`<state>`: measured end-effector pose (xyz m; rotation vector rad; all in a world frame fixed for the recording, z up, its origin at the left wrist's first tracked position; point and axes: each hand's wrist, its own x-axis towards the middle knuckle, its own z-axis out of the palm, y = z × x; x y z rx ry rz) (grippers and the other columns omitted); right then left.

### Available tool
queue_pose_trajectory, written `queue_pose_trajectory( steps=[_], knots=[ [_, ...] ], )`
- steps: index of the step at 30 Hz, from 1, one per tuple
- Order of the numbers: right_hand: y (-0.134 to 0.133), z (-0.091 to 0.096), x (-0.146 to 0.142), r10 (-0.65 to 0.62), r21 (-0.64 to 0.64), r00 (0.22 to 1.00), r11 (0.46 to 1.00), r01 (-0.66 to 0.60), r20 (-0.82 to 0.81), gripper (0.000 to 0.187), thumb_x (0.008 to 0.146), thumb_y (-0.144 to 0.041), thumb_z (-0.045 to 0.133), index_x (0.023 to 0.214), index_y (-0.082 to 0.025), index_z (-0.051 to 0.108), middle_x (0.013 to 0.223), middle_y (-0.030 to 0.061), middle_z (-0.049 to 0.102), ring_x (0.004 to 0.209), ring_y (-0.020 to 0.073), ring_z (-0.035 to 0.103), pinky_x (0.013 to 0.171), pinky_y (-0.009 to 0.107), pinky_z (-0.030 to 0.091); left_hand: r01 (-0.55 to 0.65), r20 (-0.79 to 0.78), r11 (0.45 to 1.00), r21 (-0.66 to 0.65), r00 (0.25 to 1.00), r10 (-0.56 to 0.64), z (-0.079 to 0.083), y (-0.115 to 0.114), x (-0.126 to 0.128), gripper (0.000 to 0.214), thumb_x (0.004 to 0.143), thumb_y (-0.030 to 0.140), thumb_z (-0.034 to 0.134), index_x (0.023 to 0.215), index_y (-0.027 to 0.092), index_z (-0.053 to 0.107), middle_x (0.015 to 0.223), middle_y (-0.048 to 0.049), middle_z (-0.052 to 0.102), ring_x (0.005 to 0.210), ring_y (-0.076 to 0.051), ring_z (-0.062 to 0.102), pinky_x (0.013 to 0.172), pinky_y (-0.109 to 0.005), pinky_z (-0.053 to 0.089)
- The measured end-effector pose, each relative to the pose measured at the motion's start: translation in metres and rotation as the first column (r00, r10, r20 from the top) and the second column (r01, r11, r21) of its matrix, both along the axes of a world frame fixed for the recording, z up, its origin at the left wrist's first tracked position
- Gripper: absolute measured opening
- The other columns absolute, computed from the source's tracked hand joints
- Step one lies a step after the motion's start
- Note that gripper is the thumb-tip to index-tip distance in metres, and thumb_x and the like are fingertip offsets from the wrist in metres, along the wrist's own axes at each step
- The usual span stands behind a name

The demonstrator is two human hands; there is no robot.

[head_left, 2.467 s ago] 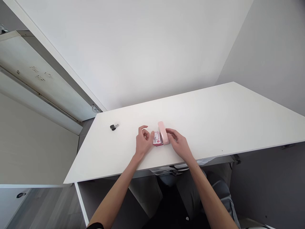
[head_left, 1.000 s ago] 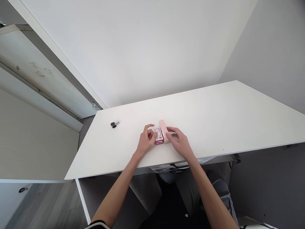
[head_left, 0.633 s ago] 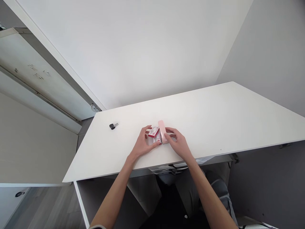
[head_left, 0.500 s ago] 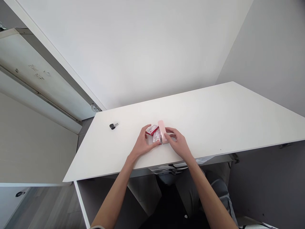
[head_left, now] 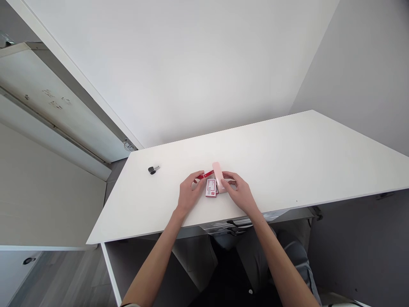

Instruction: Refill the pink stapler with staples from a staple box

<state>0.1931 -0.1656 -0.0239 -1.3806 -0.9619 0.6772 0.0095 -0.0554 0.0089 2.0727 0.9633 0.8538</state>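
My left hand [head_left: 189, 192] pinches a small red-and-white box [head_left: 208, 174], now tilted so that its red side faces up. Just below it, a second small red-and-white box [head_left: 211, 187] lies on the white desk with its printed face up. My right hand [head_left: 238, 189] grips a slim pale pink case [head_left: 218, 174] by its right side, thumb on top and fingers along the edge. The pink case stands close against the right sides of both boxes. Something dark shows in the narrow gap between the case and the lower box; I cannot make it out.
A black-headed key [head_left: 153, 170] lies at the left of the white desk [head_left: 271, 157]. A white wall [head_left: 204, 76] rises behind the desk. Drawer fronts with dark handles [head_left: 234, 228] sit under the front edge, above my legs.
My left thumb has left the lower box and closed on the upper one, which has tipped to show its red side. The right hand and pink case have hardly moved.
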Motion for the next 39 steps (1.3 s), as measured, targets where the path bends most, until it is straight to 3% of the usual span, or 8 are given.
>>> queue_pose_trajectory(
  steps=[3,6,10,14,20,26,32,39],
  knots=[
    [-0.001,0.002,0.000,0.000,0.001,1.000,1.000,0.000,0.000,0.041,0.099,-0.052,0.063,0.128,-0.024,0.070,0.135,0.0121,0.073,0.123,0.0289,0.069,0.102,0.047,0.061,-0.083,0.053,0.991,0.102,0.995,0.078,-0.001,0.000,-0.001,0.030,0.105,0.042,0.061,0.127,0.026,0.073,0.129,-0.0078,0.077,0.112,-0.023,0.072,0.096,-0.042,0.060],
    [-0.001,0.002,-0.001,-0.004,-0.015,1.000,1.000,0.004,-0.006,0.043,0.099,-0.053,0.063,0.129,-0.023,0.069,0.136,0.0123,0.072,0.118,0.0285,0.072,0.101,0.047,0.060,-0.101,0.091,0.952,0.288,0.993,0.078,-0.004,-0.003,-0.006,0.027,0.106,0.039,0.060,0.126,0.025,0.072,0.128,-0.0079,0.077,0.116,-0.024,0.073,0.103,-0.047,0.060],
    [-0.001,0.001,0.000,-0.007,-0.023,1.000,1.000,0.006,-0.004,0.045,0.098,-0.054,0.064,0.129,-0.023,0.069,0.135,0.0134,0.073,0.113,0.0286,0.073,0.100,0.048,0.060,0.005,0.038,0.871,0.490,0.999,-0.026,-0.008,-0.012,-0.016,0.024,0.107,0.032,0.060,0.129,0.027,0.070,0.131,-0.0077,0.075,0.123,-0.023,0.072,0.107,-0.047,0.061],
    [0.000,-0.001,0.000,-0.007,-0.007,1.000,1.000,0.007,0.007,0.044,0.098,-0.054,0.064,0.128,-0.022,0.070,0.135,0.0139,0.073,0.116,0.0288,0.072,0.101,0.048,0.060,0.130,-0.062,0.794,0.594,0.991,-0.116,-0.011,-0.021,-0.023,0.028,0.105,0.025,0.064,0.132,0.029,0.067,0.130,-0.0080,0.074,0.120,-0.021,0.073,0.103,-0.043,0.063],
    [0.000,0.000,0.000,-0.006,0.008,1.000,1.000,0.006,0.006,0.043,0.098,-0.053,0.063,0.128,-0.022,0.070,0.134,0.0130,0.073,0.119,0.0284,0.071,0.102,0.048,0.060,0.215,-0.170,0.776,0.592,0.975,-0.141,-0.008,-0.025,-0.023,0.019,0.102,0.031,0.070,0.121,0.029,0.070,0.119,-0.0078,0.074,0.109,-0.023,0.073,0.094,-0.042,0.062],
    [0.001,-0.003,0.001,-0.002,0.009,1.000,1.000,0.002,0.001,0.043,0.098,-0.054,0.063,0.128,-0.023,0.070,0.134,0.0130,0.073,0.120,0.0286,0.071,0.100,0.047,0.062,0.285,-0.258,0.780,0.557,0.952,-0.163,-0.009,-0.023,-0.023,0.033,0.097,0.041,0.076,0.126,0.029,0.066,0.128,-0.0090,0.071,0.112,-0.024,0.070,0.096,-0.042,0.059],
    [0.001,-0.002,0.001,-0.005,0.017,1.000,1.000,0.005,0.019,0.042,0.099,-0.053,0.063,0.128,-0.023,0.070,0.134,0.0126,0.073,0.123,0.0285,0.069,0.102,0.047,0.061,0.262,-0.255,0.788,0.557,0.957,-0.138,-0.014,-0.019,-0.015,0.037,0.099,0.041,0.074,0.131,0.029,0.061,0.132,-0.0093,0.069,0.113,-0.025,0.070,0.094,-0.042,0.058],
    [0.000,-0.003,0.001,-0.003,0.010,1.000,1.000,0.002,0.018,0.044,0.098,-0.054,0.063,0.129,-0.024,0.070,0.135,0.0131,0.073,0.123,0.0293,0.070,0.099,0.047,0.062,0.234,-0.255,0.841,0.487,0.960,-0.120,-0.014,-0.017,-0.006,0.041,0.099,0.041,0.072,0.136,0.030,0.057,0.135,-0.0105,0.064,0.118,-0.026,0.070,0.096,-0.043,0.060]
  ],
)
